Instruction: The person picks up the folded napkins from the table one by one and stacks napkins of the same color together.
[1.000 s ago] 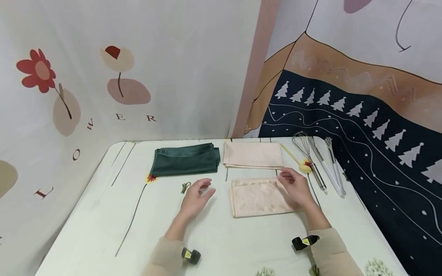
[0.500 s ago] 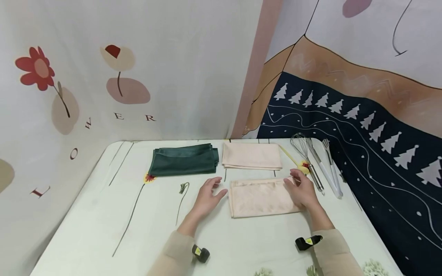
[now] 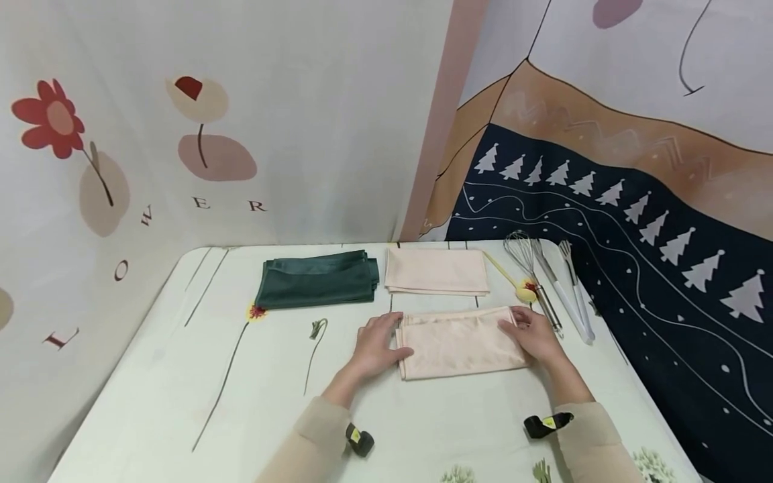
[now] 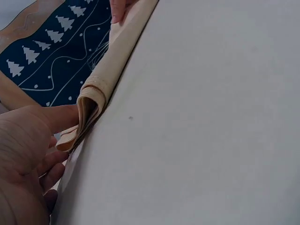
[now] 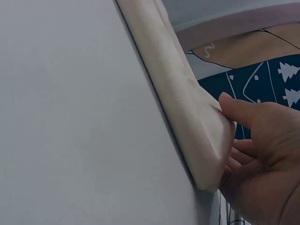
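A folded pale pink cloth (image 3: 461,342) lies on the white table in front of me, its layered folds showing at the left end. At that end my left hand (image 3: 376,347) holds the edge, the thumb over the cloth and the fingers along its side; the left wrist view shows the thumb (image 4: 61,117) against the folds. My right hand (image 3: 536,334) pinches the right end. There the right wrist view has the thumb (image 5: 236,108) on top and the other fingers at the underside, partly hidden, with the cloth corner (image 5: 211,159) slightly raised.
Behind lie a second folded pink cloth (image 3: 436,270) and a folded dark green cloth (image 3: 317,278). To the right are a yellow spoon-like utensil (image 3: 524,294), a whisk (image 3: 546,302) and white-handled utensils (image 3: 568,298). Printed fabric hangs at the back and right.
My left hand has moved right, from beside the cloth onto its left end. My right hand has shifted slightly right and now pinches the right end. The other cloths stay put.
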Demonstrator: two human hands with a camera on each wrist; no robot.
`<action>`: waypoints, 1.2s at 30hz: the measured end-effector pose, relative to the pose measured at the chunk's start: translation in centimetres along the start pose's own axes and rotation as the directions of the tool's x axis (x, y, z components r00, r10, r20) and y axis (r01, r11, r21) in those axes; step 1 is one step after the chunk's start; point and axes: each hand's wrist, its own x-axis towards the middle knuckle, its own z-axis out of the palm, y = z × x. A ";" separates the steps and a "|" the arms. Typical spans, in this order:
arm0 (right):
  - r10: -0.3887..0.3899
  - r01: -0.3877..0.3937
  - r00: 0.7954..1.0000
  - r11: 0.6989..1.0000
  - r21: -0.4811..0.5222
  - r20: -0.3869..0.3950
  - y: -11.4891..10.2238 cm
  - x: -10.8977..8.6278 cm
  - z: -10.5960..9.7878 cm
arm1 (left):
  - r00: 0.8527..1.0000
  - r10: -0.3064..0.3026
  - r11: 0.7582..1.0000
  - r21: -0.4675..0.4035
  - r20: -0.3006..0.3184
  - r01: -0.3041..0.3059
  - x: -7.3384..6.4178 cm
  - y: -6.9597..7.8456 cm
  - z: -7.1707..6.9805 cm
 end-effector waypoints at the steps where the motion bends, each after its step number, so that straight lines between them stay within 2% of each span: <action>1: 0.012 -0.012 1.000 1.000 0.000 0.014 0.1 -0.1 -0.1 | 1.000 0.003 1.000 0.006 0.007 -0.003 0.0 0.0 0.1; 4: 0.040 -0.042 0.998 0.999 0.020 0.058 0.4 -0.4 -0.4 | 1.000 0.003 0.999 -0.044 0.018 -0.002 0.0 0.2 0.4; 8: 0.031 -0.036 0.992 0.998 0.043 0.123 0.9 -0.7 -0.6 | 1.000 -0.009 0.983 -0.182 0.020 0.013 -0.2 0.7 0.5; 11: 0.017 -0.024 0.989 0.999 0.048 0.146 1.1 -0.9 -0.4 | 0.999 -0.023 0.958 -0.287 0.022 0.029 -0.5 1.3 0.7; 13: 0.007 -0.016 0.988 0.998 0.056 0.152 1.2 -1.0 -0.3 | 0.999 -0.043 0.929 -0.366 0.030 0.051 -0.6 1.7 0.9; 15: 0.009 -0.019 0.989 0.998 0.066 0.150 1.3 -1.2 -0.3 | 0.996 -0.075 0.888 -0.453 0.038 0.084 -0.7 2.0 1.1; 17: 0.019 -0.028 0.988 0.998 0.054 0.153 1.3 -1.5 -0.5 | 0.989 -0.138 0.829 -0.541 0.044 0.140 -0.7 2.2 1.2; 19: 0.034 -0.039 0.987 0.999 0.028 0.157 1.3 -1.9 -0.8 | 0.974 -0.223 0.758 -0.622 0.035 0.196 -0.7 2.2 1.2; 20: 0.043 -0.046 0.986 0.999 0.015 0.159 1.3 -2.1 -1.0 | 0.964 -0.263 0.717 -0.661 0.033 0.219 -0.7 2.2 1.2; 22: 0.061 -0.061 0.983 0.998 -0.005 0.173 1.4 -2.6 -1.4 | 0.939 -0.343 0.653 -0.710 0.035 0.266 -0.8 2.0 1.0; 23: 0.065 -0.065 0.981 0.998 -0.009 0.181 1.5 -2.8 -1.6 | 0.927 -0.374 0.630 -0.723 0.039 0.285 -0.8 1.9 0.9; 25: 0.053 -0.053 0.977 0.999 -0.007 0.208 1.6 -3.1 -1.9 | 0.907 -0.415 0.616 -0.714 0.064 0.332 -1.0 1.8 0.6; 26: 0.049 -0.049 0.974 0.999 -0.004 0.221 1.6 -3.2 -2.0 | 0.901 -0.426 0.618 -0.700 0.085 0.358 -1.1 1.8 0.5; 28: 0.024 -0.025 0.970 1.000 0.003 0.241 1.8 -3.4 -2.1 | 0.901 -0.416 0.646 -0.656 0.127 0.390 -1.3 1.8 0.2; 30: -0.012 0.013 0.970 1.000 -0.004 0.241 1.9 -3.5 -2.1 | 0.923 -0.355 0.715 -0.594 0.147 0.370 -1.4 2.0 0.1; 32: -0.040 0.045 0.976 0.999 -0.019 0.216 2.0 -3.6 -2.0 | 0.950 -0.272 0.777 -0.547 0.153 0.311 -1.6 2.2 0.2; 35: -0.072 0.080 0.982 0.996 -0.041 0.172 2.0 -3.7 -1.6 | 0.980 -0.155 0.854 -0.481 0.123 0.195 -1.9 2.4 0.6; 36: -0.068 0.076 0.985 0.996 -0.043 0.160 1.9 -3.8 -1.5 | 0.985 -0.129 0.866 -0.471 0.115 0.169 -2.0 2.5 0.7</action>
